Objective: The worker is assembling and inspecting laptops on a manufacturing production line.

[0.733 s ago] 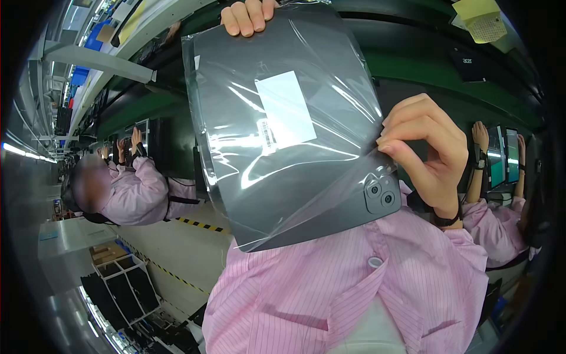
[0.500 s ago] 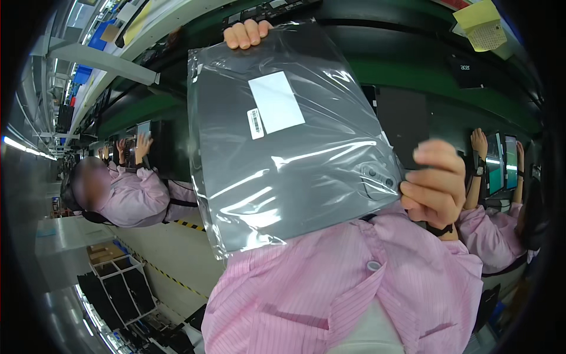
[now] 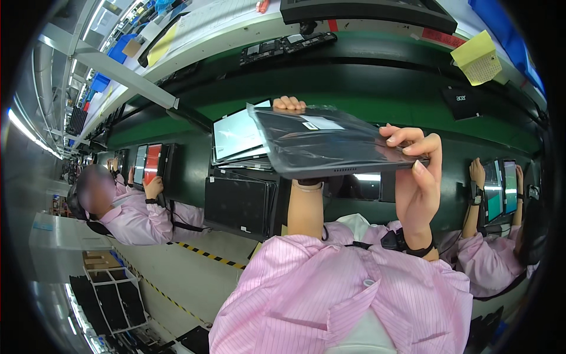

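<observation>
A dark grey tablet (image 3: 348,144) in clear plastic film is held up in front of me, tilted so that its lower long edge shows. White labels (image 3: 321,123) lie on its back. The fingers of my left hand (image 3: 289,103) curl over its far left edge; the rest of that hand is hidden beneath it. My right hand (image 3: 421,156) pinches the right end between thumb and fingers. Beneath, on the bench, lies a dark flat panel (image 3: 354,187), partly covered from view.
Left of the tablet are lit screens (image 3: 239,138) and a stack of dark panels (image 3: 236,203). A dark pouch (image 3: 461,103) and yellow note (image 3: 479,59) are at far right. Circuit boards (image 3: 288,48) lie under the shelf. Co-workers (image 3: 138,212) (image 3: 489,253) sit on both sides.
The tablet has tipped from showing its full back to a shallow slant, and looks smaller. My right hand's fingers now wrap its right end. The view takes in more of the bench and shelf.
</observation>
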A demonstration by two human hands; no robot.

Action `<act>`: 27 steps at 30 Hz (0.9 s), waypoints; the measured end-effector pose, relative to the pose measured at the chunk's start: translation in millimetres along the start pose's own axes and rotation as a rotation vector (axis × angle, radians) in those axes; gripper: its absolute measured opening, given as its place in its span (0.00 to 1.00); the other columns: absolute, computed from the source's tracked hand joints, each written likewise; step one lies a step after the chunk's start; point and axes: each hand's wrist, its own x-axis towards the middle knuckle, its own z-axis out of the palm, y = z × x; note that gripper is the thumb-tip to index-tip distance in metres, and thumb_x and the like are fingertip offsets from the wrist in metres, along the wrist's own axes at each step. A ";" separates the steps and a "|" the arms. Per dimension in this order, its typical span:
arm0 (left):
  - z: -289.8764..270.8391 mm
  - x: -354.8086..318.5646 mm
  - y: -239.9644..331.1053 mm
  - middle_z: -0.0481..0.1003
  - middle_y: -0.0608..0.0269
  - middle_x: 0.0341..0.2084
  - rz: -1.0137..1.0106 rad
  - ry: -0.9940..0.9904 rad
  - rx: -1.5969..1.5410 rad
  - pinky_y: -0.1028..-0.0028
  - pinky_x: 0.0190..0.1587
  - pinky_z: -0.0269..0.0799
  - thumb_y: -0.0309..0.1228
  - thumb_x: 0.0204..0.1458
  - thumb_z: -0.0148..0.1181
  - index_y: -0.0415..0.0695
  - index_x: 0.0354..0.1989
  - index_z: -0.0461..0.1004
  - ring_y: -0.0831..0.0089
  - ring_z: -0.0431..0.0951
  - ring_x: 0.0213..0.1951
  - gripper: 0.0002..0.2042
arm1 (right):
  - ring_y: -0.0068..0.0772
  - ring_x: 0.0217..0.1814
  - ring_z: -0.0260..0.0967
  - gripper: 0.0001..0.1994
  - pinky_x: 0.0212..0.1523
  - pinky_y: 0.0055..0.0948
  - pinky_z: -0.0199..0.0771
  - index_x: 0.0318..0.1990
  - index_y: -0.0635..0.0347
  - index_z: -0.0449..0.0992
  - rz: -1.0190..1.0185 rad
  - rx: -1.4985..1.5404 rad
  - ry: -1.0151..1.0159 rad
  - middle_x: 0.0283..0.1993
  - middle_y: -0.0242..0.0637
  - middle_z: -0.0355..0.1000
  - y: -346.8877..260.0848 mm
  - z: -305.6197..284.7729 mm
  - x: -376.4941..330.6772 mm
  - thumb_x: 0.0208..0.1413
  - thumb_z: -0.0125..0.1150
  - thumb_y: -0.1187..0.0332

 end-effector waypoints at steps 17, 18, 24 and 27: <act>44.6 -43.1 6.9 0.64 0.45 0.51 -0.552 0.918 0.236 0.61 0.61 0.57 0.37 0.56 0.39 0.36 0.48 0.65 0.54 0.63 0.55 0.19 | 0.23 0.46 0.66 0.20 0.49 0.21 0.64 0.48 0.72 0.69 -0.201 -0.225 0.365 0.45 0.39 0.71 6.4 -61.3 31.6 0.65 0.42 0.60; 78.4 -41.6 25.1 0.66 0.48 0.52 -0.663 0.891 0.184 0.60 0.63 0.55 0.37 0.57 0.38 0.37 0.51 0.64 0.53 0.61 0.58 0.20 | 0.19 0.46 0.67 0.16 0.46 0.19 0.65 0.48 0.71 0.69 -0.213 -0.131 0.351 0.46 0.36 0.70 -7.2 -67.7 43.0 0.64 0.45 0.65; 142.5 -47.3 90.2 0.73 0.53 0.46 -0.952 0.474 0.417 0.66 0.50 0.69 0.47 0.62 0.34 0.37 0.54 0.65 0.63 0.74 0.46 0.26 | 0.14 0.33 0.69 0.14 0.34 0.16 0.68 0.38 0.66 0.75 0.181 -0.023 0.379 0.34 0.30 0.74 -13.7 -91.9 62.9 0.59 0.54 0.61; 153.8 -65.8 105.7 0.70 0.65 0.25 -0.933 0.534 0.856 0.77 0.38 0.63 0.34 0.61 0.42 0.37 0.33 0.71 0.76 0.69 0.28 0.14 | 0.15 0.27 0.69 0.14 0.29 0.16 0.69 0.35 0.65 0.76 0.250 -0.001 0.423 0.29 0.30 0.74 -13.7 -96.4 59.7 0.58 0.54 0.61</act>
